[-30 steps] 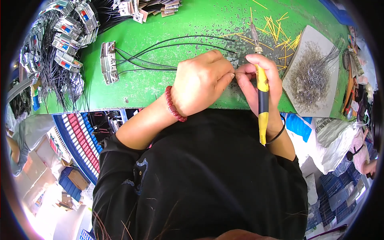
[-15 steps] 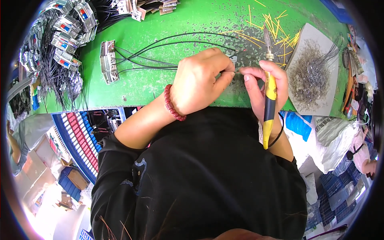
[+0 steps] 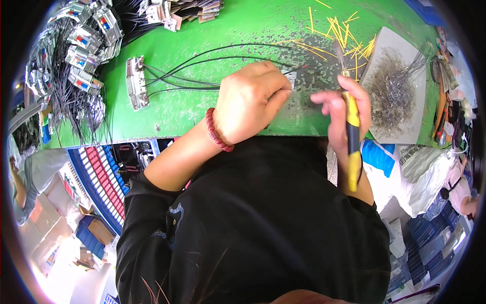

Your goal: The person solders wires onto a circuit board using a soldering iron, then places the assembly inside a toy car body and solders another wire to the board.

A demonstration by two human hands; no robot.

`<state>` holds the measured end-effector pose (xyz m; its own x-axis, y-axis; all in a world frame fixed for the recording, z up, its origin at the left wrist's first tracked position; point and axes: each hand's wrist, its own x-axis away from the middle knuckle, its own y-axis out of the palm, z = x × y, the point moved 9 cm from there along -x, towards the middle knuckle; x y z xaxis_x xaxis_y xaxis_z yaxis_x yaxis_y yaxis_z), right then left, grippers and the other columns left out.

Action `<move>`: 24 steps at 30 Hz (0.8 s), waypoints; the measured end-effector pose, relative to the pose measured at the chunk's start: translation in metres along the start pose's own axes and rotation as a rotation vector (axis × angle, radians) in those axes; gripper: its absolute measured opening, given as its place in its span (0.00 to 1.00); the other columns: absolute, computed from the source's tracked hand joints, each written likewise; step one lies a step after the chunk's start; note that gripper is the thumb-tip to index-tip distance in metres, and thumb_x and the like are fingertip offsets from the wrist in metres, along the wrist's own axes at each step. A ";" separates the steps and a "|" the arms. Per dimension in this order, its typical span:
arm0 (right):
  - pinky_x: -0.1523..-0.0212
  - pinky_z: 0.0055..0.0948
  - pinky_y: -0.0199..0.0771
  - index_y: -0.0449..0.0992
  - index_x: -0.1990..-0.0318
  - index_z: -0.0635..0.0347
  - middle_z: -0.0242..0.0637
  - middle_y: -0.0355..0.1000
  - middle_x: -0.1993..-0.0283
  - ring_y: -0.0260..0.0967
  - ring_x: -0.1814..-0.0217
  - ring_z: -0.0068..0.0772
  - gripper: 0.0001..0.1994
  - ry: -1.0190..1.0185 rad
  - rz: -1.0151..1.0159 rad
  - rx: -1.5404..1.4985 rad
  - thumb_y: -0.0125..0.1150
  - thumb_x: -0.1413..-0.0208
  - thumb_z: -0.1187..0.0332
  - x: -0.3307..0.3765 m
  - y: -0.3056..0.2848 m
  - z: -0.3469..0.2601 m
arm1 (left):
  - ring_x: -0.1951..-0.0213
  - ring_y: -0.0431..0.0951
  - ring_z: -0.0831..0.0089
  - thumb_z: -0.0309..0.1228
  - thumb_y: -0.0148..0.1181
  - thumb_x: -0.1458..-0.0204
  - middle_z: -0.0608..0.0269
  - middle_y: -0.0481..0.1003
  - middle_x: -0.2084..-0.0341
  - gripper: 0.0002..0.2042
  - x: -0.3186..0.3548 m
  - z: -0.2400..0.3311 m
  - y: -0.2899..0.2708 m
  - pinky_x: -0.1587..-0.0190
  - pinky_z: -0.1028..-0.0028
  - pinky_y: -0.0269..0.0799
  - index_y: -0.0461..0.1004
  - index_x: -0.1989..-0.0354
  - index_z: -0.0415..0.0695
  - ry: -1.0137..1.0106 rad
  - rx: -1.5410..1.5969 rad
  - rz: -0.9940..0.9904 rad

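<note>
My left hand (image 3: 251, 104) rests on the green table (image 3: 202, 106), fingers curled down onto the black wires (image 3: 202, 66) near their free ends, pinning them against the surface. The wires run left to a small grey connector block (image 3: 136, 83) lying flat on the table. My right hand (image 3: 340, 109) is lifted just right of the wire ends, closed around yellow-and-black-handled pliers (image 3: 351, 131), their tip pointing away from me. Beyond it, yellow wire offcuts (image 3: 339, 28) lie scattered, and a pale tray (image 3: 400, 91) holds a heap of thin metal pieces.
</note>
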<state>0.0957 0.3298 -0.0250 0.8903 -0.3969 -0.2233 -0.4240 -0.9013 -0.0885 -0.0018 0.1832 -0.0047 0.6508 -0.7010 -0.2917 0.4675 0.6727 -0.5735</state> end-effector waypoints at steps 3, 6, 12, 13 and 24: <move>0.73 0.20 0.64 0.61 0.38 0.67 0.43 0.76 0.73 0.65 0.75 0.21 0.33 0.154 -0.055 0.115 0.48 0.36 0.45 0.012 -0.033 -0.004 | 0.65 0.78 0.62 0.22 0.64 0.59 0.61 0.77 0.69 0.05 -0.003 0.005 0.007 0.65 0.67 0.76 0.75 0.73 0.43 0.106 -0.176 0.033; 0.75 0.19 0.61 0.71 0.46 0.73 0.41 0.74 0.71 0.66 0.76 0.22 0.37 0.087 0.149 0.039 0.47 0.39 0.39 0.036 -0.089 -0.001 | 0.65 0.78 0.60 0.19 0.66 0.59 0.58 0.78 0.67 0.06 -0.002 0.000 0.012 0.62 0.67 0.76 0.77 0.72 0.40 0.108 -0.210 -0.009; 0.71 0.20 0.60 0.68 0.58 0.70 0.36 0.63 0.71 0.55 0.75 0.21 0.11 -0.035 0.630 -0.060 0.50 0.44 0.70 0.090 -0.213 -0.029 | 0.64 0.78 0.61 0.20 0.65 0.58 0.59 0.78 0.67 0.06 -0.006 0.000 0.016 0.63 0.67 0.76 0.76 0.72 0.41 0.125 -0.179 -0.029; 0.71 0.19 0.58 0.67 0.61 0.68 0.35 0.63 0.72 0.54 0.75 0.21 0.08 0.011 0.615 -0.128 0.49 0.45 0.73 0.095 -0.231 -0.022 | 0.65 0.79 0.60 0.20 0.65 0.58 0.57 0.78 0.67 0.05 -0.006 -0.002 0.016 0.63 0.67 0.76 0.76 0.72 0.40 0.106 -0.157 -0.035; 0.77 0.14 0.58 0.70 0.65 0.67 0.35 0.66 0.77 0.60 0.79 0.20 0.05 0.077 0.731 0.189 0.49 0.48 0.78 0.104 -0.251 -0.003 | 0.66 0.78 0.62 0.18 0.65 0.57 0.54 0.77 0.67 0.05 -0.006 -0.005 0.021 0.64 0.70 0.75 0.76 0.72 0.38 0.021 -0.127 -0.053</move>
<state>0.2950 0.5145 -0.0234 0.3775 -0.8991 -0.2216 -0.9258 -0.3615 -0.1102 0.0010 0.2000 -0.0187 0.6141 -0.7404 -0.2733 0.4207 0.6001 -0.6804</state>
